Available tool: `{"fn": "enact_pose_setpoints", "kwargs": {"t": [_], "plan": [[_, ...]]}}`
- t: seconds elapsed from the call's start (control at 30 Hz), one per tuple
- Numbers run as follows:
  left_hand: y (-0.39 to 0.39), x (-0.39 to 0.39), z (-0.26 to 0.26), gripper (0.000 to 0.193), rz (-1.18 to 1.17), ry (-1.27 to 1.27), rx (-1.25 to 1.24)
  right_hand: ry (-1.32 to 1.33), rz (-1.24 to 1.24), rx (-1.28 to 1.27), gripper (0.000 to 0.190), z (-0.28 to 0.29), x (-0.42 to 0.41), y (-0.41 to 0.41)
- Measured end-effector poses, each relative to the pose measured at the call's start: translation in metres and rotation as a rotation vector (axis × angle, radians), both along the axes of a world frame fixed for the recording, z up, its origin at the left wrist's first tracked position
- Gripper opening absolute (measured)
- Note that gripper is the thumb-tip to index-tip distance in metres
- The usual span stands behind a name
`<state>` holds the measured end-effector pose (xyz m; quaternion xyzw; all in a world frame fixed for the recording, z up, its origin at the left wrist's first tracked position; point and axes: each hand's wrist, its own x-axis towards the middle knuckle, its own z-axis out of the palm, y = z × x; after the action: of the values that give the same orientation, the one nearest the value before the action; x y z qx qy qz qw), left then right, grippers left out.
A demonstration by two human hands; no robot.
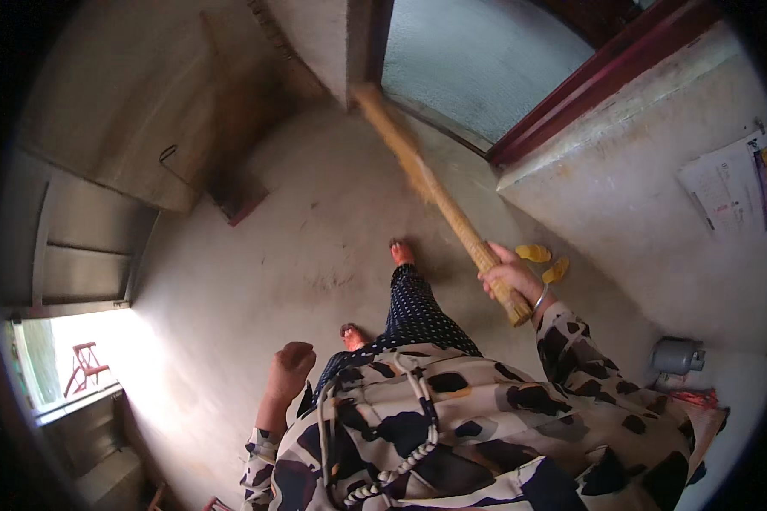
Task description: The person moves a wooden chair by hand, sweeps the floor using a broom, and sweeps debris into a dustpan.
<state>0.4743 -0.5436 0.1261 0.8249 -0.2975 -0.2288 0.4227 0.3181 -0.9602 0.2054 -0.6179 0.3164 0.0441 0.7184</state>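
My right hand [511, 273] is wrapped around the bound handle of a straw broom [447, 204]. The broom slants away from me toward the corner of a doorway, with its bristle end blurred; whether it touches the floor I cannot tell. My left hand [291, 364] hangs at my left side with its fingers curled in, and nothing shows in it. Below both hands lies a bare grey floor [262, 281], with faint dark marks near my feet.
A dark red door frame [588, 83] borders the doorway ahead. Yellow slippers [543, 259] lie by the right wall, and a grey gas cylinder [676, 355] stands farther back. At left are a metal door [89, 243], a bright opening and a red chair [87, 367] outside.
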Motion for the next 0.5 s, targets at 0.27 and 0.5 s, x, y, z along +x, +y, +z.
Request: {"fn": "enact_pose_setpoints", "kwargs": {"t": [0.27, 0.5], "plan": [[0.005, -0.006, 0.041, 0.017, 0.238, 0.271, 0.312, -0.049, -0.187, -0.03, 0.058, -0.014, 0.083, -0.102], [-0.061, -0.032, 0.108, 0.015, 0.116, 0.26, 0.138, 0.088, -0.303, 0.193, 0.009, -0.047, 0.128, -0.237]]}}
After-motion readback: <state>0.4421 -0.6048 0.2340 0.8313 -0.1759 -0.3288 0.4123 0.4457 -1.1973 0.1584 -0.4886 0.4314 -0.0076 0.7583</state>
